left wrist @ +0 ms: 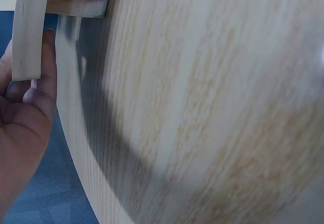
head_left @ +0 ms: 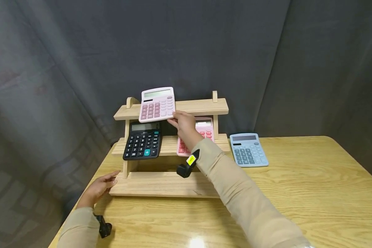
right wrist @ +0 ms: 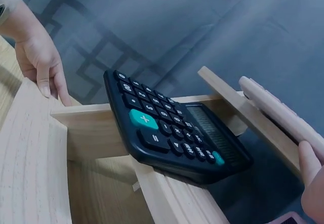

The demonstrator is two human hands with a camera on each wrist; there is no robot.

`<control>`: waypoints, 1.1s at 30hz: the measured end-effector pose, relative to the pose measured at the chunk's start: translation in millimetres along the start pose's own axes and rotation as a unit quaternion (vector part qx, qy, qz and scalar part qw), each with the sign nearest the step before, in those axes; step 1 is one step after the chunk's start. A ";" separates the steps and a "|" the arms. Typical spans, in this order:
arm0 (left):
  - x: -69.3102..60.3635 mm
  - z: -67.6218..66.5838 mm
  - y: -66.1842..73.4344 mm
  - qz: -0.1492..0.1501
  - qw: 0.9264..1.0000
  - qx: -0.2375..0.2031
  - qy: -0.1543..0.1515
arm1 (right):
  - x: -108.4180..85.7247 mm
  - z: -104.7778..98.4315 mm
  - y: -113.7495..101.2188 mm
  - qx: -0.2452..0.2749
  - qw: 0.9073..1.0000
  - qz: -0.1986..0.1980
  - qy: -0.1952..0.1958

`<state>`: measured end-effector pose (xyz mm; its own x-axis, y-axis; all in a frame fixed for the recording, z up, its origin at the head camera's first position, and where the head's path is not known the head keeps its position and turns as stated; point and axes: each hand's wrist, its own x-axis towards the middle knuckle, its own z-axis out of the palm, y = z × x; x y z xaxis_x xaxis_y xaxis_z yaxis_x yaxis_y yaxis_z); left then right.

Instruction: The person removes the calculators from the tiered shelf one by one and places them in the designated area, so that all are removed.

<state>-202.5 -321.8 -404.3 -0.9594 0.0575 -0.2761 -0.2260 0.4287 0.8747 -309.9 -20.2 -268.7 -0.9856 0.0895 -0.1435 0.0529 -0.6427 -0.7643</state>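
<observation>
My right hand (head_left: pixel 186 125) pinches the lower right corner of a pale pink calculator (head_left: pixel 157 104), which leans at the left part of the wooden rack's top shelf (head_left: pixel 192 107). In the right wrist view, this calculator (right wrist: pixel 283 110) shows edge-on, with fingers at its near end. My left hand (head_left: pixel 100 187) holds the left end of the bottom shelf (head_left: pixel 161 182); the left wrist view shows the fingers and thumb of that hand (left wrist: pixel 28 112) around the board's end (left wrist: pixel 29 36). A black calculator (head_left: pixel 142 141) stands tilted on the middle shelf, left side.
A brighter pink calculator (head_left: pixel 209 128) stands on the middle shelf's right side, partly behind my right hand and forearm. To the right of the rack, a light blue calculator (head_left: pixel 248 150) lies on the wooden table (head_left: pixel 313 179). Grey curtains (head_left: pixel 186 44) hang behind.
</observation>
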 end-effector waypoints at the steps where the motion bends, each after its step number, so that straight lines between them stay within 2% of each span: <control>1: 0.1 0.2 -0.1 -0.003 1.000 -0.006 -0.005 | -0.6 -2.1 -0.3 0.005 1.000 0.001 -0.001; 5: 1.9 1.3 -0.4 -0.009 0.999 -0.028 -0.012 | -4.2 -10.3 -3.9 0.020 1.000 0.008 -0.008; 12: 4.1 0.6 -0.3 -0.004 1.000 -0.017 -0.010 | -16.3 -20.5 -16.8 0.039 0.999 0.014 -0.011; 21: 1.9 -1.1 -0.3 -0.001 1.000 -0.011 -0.004 | -28.8 -34.9 -27.1 0.034 0.999 0.011 -0.025; 24: 3.8 0.0 -0.2 -0.001 1.000 -0.011 -0.001 | -33.1 -42.2 -31.8 0.032 0.999 0.010 -0.029; 33: 10.8 4.5 4.0 0.000 1.000 -0.023 -0.018 | -43.9 -69.5 -49.1 0.050 0.998 0.003 -0.027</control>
<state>-213.1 -315.4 -405.6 -0.9526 0.0909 -0.2903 -0.2349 0.3869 0.8917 -258.0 60.3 -268.6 -0.9927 0.0461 -0.1112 0.0447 -0.7167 -0.6960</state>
